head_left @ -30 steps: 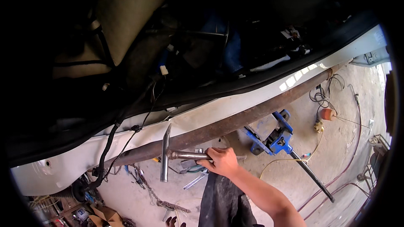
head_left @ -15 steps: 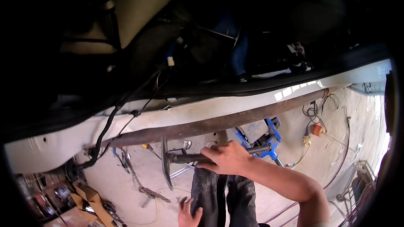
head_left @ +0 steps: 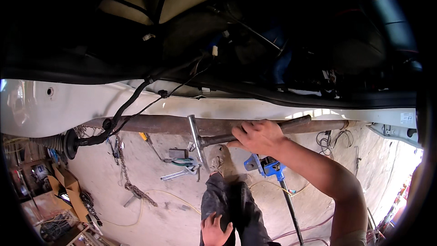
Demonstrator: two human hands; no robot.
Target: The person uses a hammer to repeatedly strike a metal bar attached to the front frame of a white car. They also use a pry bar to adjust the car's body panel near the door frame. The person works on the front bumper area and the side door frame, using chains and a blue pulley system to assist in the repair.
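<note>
My right hand (head_left: 261, 136) is closed around the dark handle of a hammer (head_left: 195, 130). The hammer's long, narrow metal head points up and down at the left end of the handle. Behind it runs a rusty brown pipe (head_left: 150, 125) under the white sill of a vehicle (head_left: 255, 106); whether the head touches the pipe I cannot tell. My left hand (head_left: 215, 231) rests on my dark trousers (head_left: 216, 198), its fingers apart and nothing in them.
On the concrete floor are a blue jack (head_left: 274, 167) with a long handle, green-handled pliers (head_left: 182, 161), a silver metal tool (head_left: 174, 175) and a chain (head_left: 121, 155). A cardboard box (head_left: 68, 184) stands at lower left. Black wiring (head_left: 132, 98) hangs from the dark vehicle interior.
The hammer and my right hand have moved up against the view of the pipe. My left hand has come onto my leg. The whole view has shifted.
</note>
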